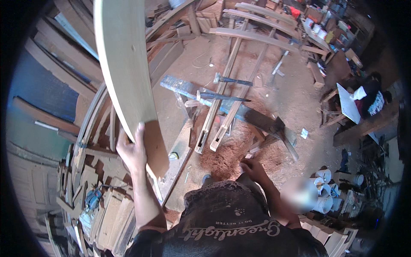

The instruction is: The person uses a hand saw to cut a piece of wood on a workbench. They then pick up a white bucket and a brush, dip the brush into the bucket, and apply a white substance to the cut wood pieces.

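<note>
My left hand (132, 147) grips the lower part of a long, pale, curved wooden board (126, 68) held up at the left, its lower end darker in shade. My right hand (250, 169) hangs low in front of my body with curled fingers; whether it holds anything is too small to make out. Beyond my hands, two slotted wooden rails (222, 135) lie across a worn blue-painted plank bench (175, 85), with dark metal clamps or tools (231, 97) on it. A narrow plank (180, 166) with a small tool (174, 156) on it is beside the board.
Curved timbers (64, 73) lean along the left. Offcuts and a blue power tool (93, 198) lie at lower left, curved beams (252, 36) at the back, sawdust (218, 167) on the floor, white buckets (325, 184) at right. Another person (372, 98) sits by a white board (346, 103).
</note>
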Available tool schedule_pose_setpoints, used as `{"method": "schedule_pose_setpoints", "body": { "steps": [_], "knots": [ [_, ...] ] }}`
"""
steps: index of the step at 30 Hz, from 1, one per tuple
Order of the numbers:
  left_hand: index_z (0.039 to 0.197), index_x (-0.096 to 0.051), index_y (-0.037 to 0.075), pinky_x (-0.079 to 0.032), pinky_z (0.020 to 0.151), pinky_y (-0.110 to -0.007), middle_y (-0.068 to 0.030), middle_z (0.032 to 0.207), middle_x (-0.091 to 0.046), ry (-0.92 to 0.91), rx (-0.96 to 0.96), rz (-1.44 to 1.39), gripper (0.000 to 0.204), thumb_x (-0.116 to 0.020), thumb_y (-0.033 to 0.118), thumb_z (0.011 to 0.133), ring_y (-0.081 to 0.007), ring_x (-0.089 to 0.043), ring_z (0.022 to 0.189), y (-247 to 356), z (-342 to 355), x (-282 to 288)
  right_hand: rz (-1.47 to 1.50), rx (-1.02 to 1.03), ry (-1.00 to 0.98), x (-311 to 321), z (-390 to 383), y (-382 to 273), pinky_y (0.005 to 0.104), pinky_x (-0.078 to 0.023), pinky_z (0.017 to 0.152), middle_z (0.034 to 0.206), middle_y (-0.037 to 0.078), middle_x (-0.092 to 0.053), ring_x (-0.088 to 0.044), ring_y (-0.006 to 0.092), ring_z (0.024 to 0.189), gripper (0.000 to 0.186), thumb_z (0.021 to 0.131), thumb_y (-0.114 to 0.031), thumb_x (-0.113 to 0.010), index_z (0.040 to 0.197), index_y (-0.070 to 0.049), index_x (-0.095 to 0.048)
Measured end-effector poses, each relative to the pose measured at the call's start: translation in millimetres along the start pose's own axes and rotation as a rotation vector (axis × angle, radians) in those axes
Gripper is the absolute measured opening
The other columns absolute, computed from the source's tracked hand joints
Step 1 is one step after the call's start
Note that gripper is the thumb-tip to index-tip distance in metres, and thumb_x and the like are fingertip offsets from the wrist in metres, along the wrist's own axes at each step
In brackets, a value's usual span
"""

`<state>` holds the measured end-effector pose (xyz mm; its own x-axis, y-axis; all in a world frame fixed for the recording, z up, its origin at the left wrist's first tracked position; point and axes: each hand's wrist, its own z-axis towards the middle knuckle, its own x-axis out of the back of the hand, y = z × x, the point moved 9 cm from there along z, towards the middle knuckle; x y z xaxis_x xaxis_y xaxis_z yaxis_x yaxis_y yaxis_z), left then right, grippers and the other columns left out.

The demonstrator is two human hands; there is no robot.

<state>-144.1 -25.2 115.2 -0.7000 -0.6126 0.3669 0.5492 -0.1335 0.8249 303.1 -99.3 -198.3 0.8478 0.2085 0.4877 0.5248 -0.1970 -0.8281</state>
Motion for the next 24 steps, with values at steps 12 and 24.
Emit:
{"method": "schedule_pose_setpoints", "body": {
  "steps": [12,24],
  "knots": [
    [0.093,-0.072,-0.003,-0.050,0.055,-0.041,-0.0194,0.073,-0.071,-0.151,0.048,0.322,0.036,-0.084,0.031,0.091,-0.0295,-0.069,0.058,-126.3,-157.6,52.7,-0.900,0.216,0.278,98.0,275.8,-174.9,0.0574,-0.025,0.125,0.166,0.033,-0.029,-0.030,0.0534,0.152,0.143,0.060,-0.068,-0.091,0.164,0.001,-0.022],
    [0.087,-0.062,0.003,-0.055,0.061,-0.051,-0.0199,0.071,-0.069,-0.106,0.536,0.726,0.041,-0.081,0.038,0.091,-0.0439,-0.070,0.068,-265.0,-421.8,154.0,-0.817,0.602,0.179,10.9,289.1,-212.3,0.0590,-0.053,0.096,0.115,0.031,-0.069,-0.067,0.0499,0.106,0.040,0.099,-0.025,-0.064,0.127,0.001,-0.058]
  ]
}}
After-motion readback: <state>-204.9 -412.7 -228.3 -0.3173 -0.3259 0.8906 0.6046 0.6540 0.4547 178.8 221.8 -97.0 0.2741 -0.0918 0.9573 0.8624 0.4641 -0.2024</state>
